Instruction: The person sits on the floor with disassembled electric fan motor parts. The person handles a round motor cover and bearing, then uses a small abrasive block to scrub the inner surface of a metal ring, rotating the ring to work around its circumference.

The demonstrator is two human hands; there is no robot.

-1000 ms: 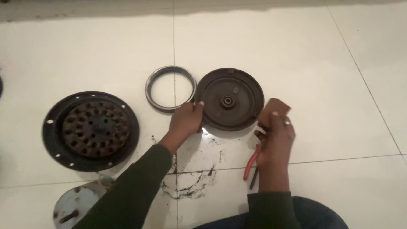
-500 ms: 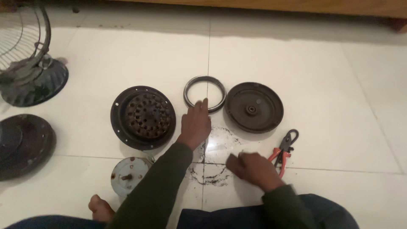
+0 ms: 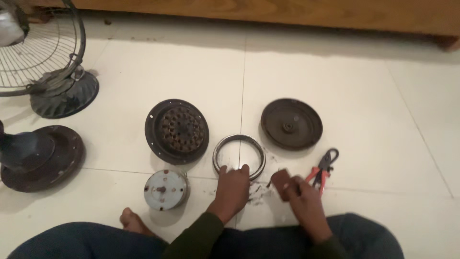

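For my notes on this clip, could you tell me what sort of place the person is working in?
Probably a room in a home, not a workshop: the person sits on a pale tiled floor with wooden furniture behind. A fan cage and a metal ring under the left hand suggest informal fan repair.

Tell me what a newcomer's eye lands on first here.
The left hand rests on a metal ring at the centre of the white tiled floor, while the right hand holds a small brown piece. Dark round fan parts lie around them: a perforated disc and a plain disc.
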